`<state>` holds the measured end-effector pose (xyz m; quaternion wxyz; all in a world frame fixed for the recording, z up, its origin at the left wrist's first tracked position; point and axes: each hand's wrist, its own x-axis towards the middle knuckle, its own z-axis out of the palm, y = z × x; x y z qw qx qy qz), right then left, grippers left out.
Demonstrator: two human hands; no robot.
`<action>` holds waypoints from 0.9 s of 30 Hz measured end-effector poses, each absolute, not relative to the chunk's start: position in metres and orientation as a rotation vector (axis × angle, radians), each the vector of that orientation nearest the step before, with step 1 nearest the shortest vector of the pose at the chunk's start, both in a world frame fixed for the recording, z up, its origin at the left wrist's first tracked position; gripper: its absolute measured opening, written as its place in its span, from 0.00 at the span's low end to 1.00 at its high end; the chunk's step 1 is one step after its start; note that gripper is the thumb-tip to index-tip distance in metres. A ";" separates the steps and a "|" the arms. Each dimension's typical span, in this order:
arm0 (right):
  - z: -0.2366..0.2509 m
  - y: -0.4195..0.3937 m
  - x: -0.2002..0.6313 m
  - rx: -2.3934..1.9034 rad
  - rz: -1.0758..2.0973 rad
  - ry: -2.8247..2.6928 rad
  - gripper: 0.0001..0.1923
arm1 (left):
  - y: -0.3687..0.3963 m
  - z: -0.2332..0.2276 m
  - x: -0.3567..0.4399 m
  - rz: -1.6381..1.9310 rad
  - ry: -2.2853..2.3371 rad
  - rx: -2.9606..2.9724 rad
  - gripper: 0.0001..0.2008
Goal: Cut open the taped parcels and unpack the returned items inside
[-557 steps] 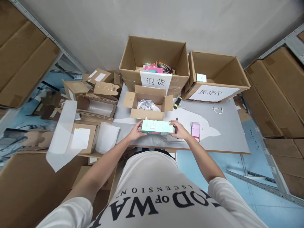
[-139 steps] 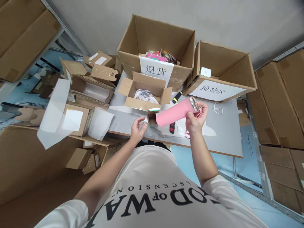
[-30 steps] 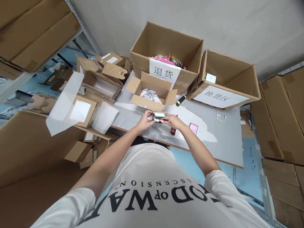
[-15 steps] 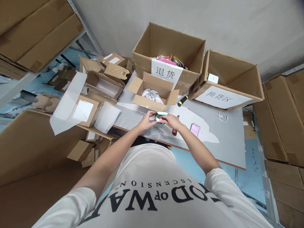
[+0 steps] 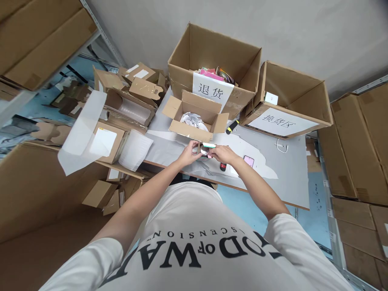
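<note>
Fingers of left hand (image 5: pixel 188 152) and right hand (image 5: pixel 220 152) closed around upright green-and-white product box (image 5: pixel 206 148), metallic item end showing at its mouth. Box held over table (image 5: pixel 291 173) edge, just before small open carton (image 5: pixel 195 117); phone (image 5: pixel 249 161) near right.

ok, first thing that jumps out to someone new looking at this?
Both hands, left hand and right hand, meet at the near table edge around a small product box with a silvery item in its open end. Behind it sits a small open carton of crumpled paper, then two big labelled cartons at the wall, the left carton holding colourful packs, the right carton nearly bare.
</note>
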<state>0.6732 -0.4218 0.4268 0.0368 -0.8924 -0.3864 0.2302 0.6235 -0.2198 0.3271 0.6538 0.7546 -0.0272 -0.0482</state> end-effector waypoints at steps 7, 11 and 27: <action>0.409 -0.434 0.661 -2.611 0.499 -1.197 0.14 | -0.223 0.327 0.608 0.079 -0.167 1.826 0.22; 0.397 -0.436 0.663 -2.381 0.321 -1.075 0.13 | -0.225 0.328 0.601 0.261 -0.351 2.039 0.13; 0.354 -0.425 0.647 -2.353 -0.354 -0.592 0.16 | -0.219 0.326 0.614 0.303 -0.541 2.183 0.12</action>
